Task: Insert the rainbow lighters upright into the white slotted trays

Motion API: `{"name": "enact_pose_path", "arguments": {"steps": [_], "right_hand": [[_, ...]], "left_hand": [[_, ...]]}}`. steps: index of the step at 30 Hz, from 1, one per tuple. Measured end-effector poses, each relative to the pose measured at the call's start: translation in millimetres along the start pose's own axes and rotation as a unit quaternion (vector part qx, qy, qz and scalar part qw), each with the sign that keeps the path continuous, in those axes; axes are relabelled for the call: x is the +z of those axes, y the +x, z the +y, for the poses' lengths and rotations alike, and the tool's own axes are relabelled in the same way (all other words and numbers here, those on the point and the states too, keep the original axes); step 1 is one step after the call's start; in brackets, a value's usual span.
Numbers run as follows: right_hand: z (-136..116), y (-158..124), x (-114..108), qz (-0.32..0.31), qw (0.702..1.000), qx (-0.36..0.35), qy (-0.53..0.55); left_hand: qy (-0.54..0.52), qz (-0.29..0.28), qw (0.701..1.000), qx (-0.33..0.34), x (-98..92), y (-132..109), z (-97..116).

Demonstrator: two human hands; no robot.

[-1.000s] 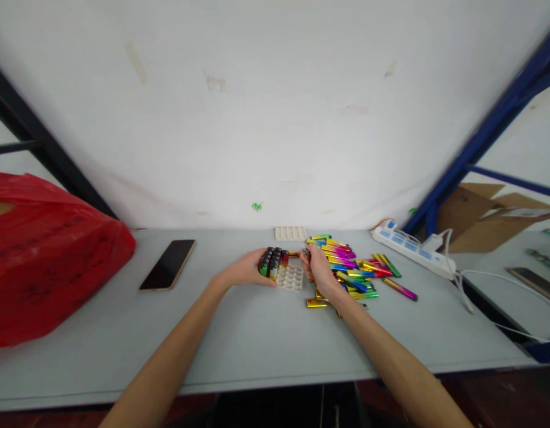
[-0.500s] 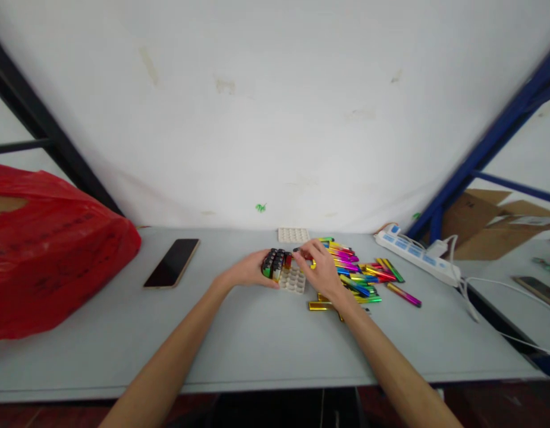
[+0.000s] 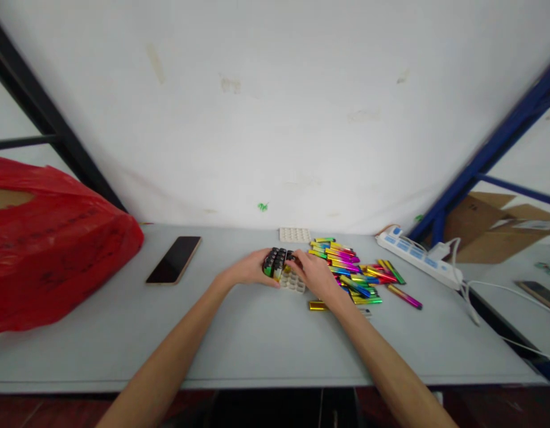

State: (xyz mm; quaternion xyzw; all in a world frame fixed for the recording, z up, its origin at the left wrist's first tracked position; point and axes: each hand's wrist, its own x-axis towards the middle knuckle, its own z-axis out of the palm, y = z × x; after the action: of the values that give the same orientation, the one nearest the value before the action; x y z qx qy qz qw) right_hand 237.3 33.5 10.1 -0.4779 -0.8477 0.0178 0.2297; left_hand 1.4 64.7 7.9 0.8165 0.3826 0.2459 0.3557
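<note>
My left hand (image 3: 250, 270) curls round the left side of a white slotted tray (image 3: 293, 283) that has a block of black-topped lighters (image 3: 275, 262) standing in it. My right hand (image 3: 314, 276) lies over the tray's right part, fingers bent down onto a lighter at the tray's back row; what it pinches is mostly hidden. A heap of shiny rainbow-coloured lighters (image 3: 348, 268) lies just right of that hand. One gold lighter (image 3: 317, 305) lies near my right wrist.
A spare white tray (image 3: 294, 234) lies by the wall. A dark phone (image 3: 173, 260) lies to the left, and a red plastic bag (image 3: 47, 238) beyond it. A white power strip (image 3: 418, 257) with cables is at the right, and cardboard boxes (image 3: 489, 229) sit behind the blue frame.
My right hand has moved left from the coloured heap onto the tray and lowered over its back row. My left hand has kept its hold on the tray's side.
</note>
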Motion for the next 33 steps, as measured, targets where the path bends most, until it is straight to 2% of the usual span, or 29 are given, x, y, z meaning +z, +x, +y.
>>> {"name": "enact_pose_path", "arguments": {"steps": [6,10,13,16,19,23,26,29,33], "right_hand": [[2,1,-2,-0.016,1.0,0.008,0.01],[-1,2,6,-0.007,0.998,0.06,0.009],[2,0,10,0.023,0.995,0.092,0.018],[8,-2,11,0.064,0.993,0.045,0.084],[14,-2,13,0.056,0.989,-0.031,0.133],[14,-1,18,0.013,0.99,-0.015,0.136],[12,-2,15,0.012,0.992,-0.007,0.123],[19,-3,6,0.051,0.992,-0.015,0.115],[49,0,1,0.137,0.988,0.017,0.064]], "left_hand": [[0.0,0.002,1.0,0.003,-0.4,0,1],[-0.001,-0.002,1.0,-0.005,-0.6,1,2],[-0.003,0.001,1.0,-0.007,-0.8,0,2],[-0.008,-0.003,1.0,-0.002,-0.8,0,2],[-0.01,0.001,1.0,-0.001,-0.2,0,1],[-0.006,0.005,1.0,0.004,0.6,1,-1],[-0.009,-0.001,1.0,0.015,0.3,1,-2],[-0.006,0.001,1.0,0.012,-0.2,1,-2],[-0.012,0.0,1.0,0.002,-0.2,1,-2]]}}
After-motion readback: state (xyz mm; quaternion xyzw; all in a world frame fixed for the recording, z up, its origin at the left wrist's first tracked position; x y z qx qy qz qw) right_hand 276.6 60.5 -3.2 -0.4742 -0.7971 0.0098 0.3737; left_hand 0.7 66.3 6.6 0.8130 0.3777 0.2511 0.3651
